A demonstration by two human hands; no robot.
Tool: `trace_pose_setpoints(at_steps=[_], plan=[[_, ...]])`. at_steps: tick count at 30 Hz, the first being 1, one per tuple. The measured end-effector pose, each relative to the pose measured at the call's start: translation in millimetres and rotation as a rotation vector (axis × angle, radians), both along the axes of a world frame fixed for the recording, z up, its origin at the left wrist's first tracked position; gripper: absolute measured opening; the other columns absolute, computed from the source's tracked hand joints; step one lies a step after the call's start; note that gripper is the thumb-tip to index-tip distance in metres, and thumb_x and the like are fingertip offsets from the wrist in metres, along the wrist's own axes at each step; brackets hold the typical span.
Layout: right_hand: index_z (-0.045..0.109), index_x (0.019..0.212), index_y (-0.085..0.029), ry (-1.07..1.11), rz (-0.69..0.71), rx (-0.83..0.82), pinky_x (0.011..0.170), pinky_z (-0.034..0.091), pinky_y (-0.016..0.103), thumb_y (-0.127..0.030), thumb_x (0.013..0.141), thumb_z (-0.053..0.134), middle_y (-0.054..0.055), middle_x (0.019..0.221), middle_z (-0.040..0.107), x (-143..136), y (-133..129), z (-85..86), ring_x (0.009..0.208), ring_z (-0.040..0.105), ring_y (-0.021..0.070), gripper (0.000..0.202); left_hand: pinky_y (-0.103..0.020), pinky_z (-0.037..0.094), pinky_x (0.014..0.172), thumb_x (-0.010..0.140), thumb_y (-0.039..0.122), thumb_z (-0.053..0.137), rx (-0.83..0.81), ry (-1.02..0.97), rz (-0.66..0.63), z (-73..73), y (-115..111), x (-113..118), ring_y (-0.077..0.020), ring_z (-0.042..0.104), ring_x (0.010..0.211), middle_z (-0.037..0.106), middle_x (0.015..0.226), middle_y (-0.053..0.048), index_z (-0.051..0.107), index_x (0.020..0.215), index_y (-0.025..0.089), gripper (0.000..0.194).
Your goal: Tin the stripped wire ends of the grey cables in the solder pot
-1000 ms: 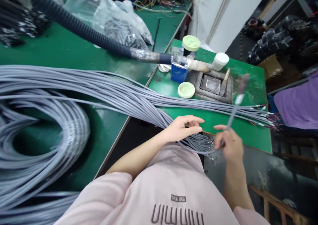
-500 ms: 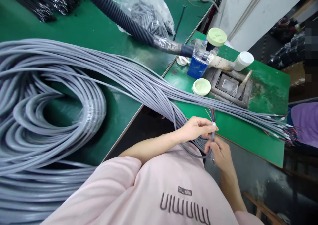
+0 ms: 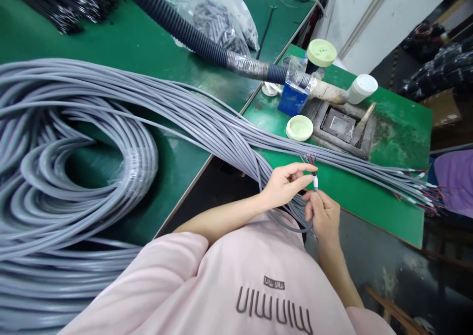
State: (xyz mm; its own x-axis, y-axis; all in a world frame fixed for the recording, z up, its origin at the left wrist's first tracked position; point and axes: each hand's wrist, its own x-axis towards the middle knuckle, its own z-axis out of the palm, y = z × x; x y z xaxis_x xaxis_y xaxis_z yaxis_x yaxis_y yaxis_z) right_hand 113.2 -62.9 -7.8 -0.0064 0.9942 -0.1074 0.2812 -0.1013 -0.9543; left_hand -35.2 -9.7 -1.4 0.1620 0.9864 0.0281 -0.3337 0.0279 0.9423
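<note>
My right hand [image 3: 325, 214] is closed around a grey cable just below its end. A white sleeve [image 3: 315, 183] sits on that end, and thin coloured wires [image 3: 308, 159] fan out beyond it. With thumb and forefinger my left hand [image 3: 286, 183] pinches these wires above the sleeve. The held cable loops down in front of my shirt. Beside my hands runs a thick bundle of grey cables [image 3: 207, 113], its sleeved, stripped ends [image 3: 424, 192] reaching the right side of the small green table.
Coiled grey cable [image 3: 140, 162] fills the left table. A solder-pot-like unit [image 3: 340, 125] with a leaning scraper stands on the small table [image 3: 399, 128], near a blue box [image 3: 293, 98], tubs [image 3: 362, 88] and a lid [image 3: 299, 128]. A black hose [image 3: 185, 32] crosses above. Someone's purple garment [image 3: 453, 180] shows at right.
My left fingers have moved up from the white sleeve to the coloured wires, which now bend left. My right hand has shifted up slightly along the cable, leaving the sleeve in plain sight.
</note>
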Motion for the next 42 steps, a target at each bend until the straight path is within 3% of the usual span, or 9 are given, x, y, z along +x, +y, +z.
trace_pose_setpoints(at_steps=[11, 17, 29, 42], plan=[[0.063, 0.078, -0.018, -0.042, -0.003, -0.002, 0.045, 0.034, 0.022, -0.04, 0.095, 0.046, -0.007, 0.041, 0.047, -5, 0, -0.1, 0.038, 0.042, 0.0078, 0.032, -0.019, 0.033, 0.049, 0.078, 0.042, 0.07, -0.157, -0.069, 0.021, -1.2, 5, 0, -0.0045, 0.036, 0.048, 0.04, 0.051, 0.007, 0.071, 0.098, 0.013, 0.035], [0.064, 0.081, -0.018, -0.053, -0.004, -0.012, 0.045, 0.034, 0.021, -0.04, 0.095, 0.047, -0.007, 0.042, 0.047, -8, 0, 0.1, 0.039, 0.042, 0.008, 0.031, -0.018, 0.034, 0.048, 0.075, 0.042, 0.072, -0.236, -0.121, 0.025, -1.8, 7, -1, -0.0036, 0.039, 0.047, 0.046, 0.053, 0.007, 0.07, 0.096, 0.013, 0.035], [0.062, 0.078, -0.018, -0.141, 0.045, 0.024, 0.047, 0.035, 0.023, -0.039, 0.095, 0.045, -0.006, 0.043, 0.047, -11, 1, 3.2, 0.04, 0.043, 0.0089, 0.033, -0.016, 0.031, 0.047, 0.067, 0.038, 0.08, -0.226, -0.165, 0.035, -2.5, 11, 3, -0.0025, 0.038, 0.048, 0.046, 0.054, 0.008, 0.063, 0.079, 0.013, 0.033], [0.064, 0.08, -0.017, -0.137, 0.03, 0.002, 0.047, 0.034, 0.022, -0.04, 0.095, 0.045, -0.007, 0.043, 0.047, -13, 4, 1.1, 0.04, 0.042, 0.0089, 0.033, -0.015, 0.033, 0.047, 0.07, 0.037, 0.077, -0.252, -0.174, 0.022, -5.1, 8, 3, -0.002, 0.038, 0.046, 0.046, 0.054, 0.009, 0.067, 0.092, 0.013, 0.034]])
